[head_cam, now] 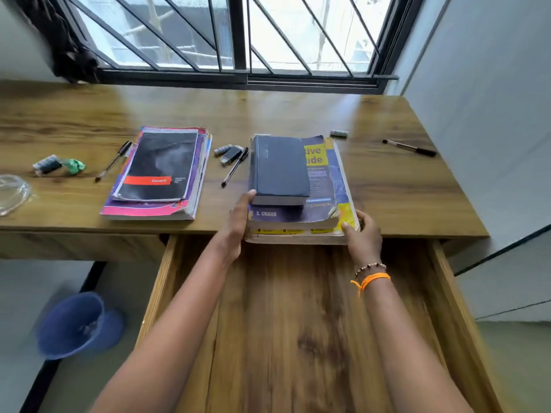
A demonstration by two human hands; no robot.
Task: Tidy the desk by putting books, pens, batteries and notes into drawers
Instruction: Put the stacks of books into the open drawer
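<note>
At the far left edge of the table (89, 114) a clear plastic item (12, 193) is seen, and just beyond it two batteries (47, 164) lie beside a crumpled green note (74, 166). A pen (113, 161) lies next to a stack of books (158, 174) topped by a black pad. Between the two stacks, more batteries (228, 152) and a second pen (235, 167) are found. A second stack (298, 186), a dark book over two larger paperbacks, sits at the table's front edge, overhanging the open drawer (298, 323). It is gripped at its near corners: the left hand (238, 225) is pressed flat against the left side, thumb up against the dark book, and the fingers of the right hand (362, 234) are curled around the right corner. Behind the stack a single battery (339, 133) lies, and further right a third pen (409, 148). On the floor at lower left a blue bin (79, 324) is noted.
</note>
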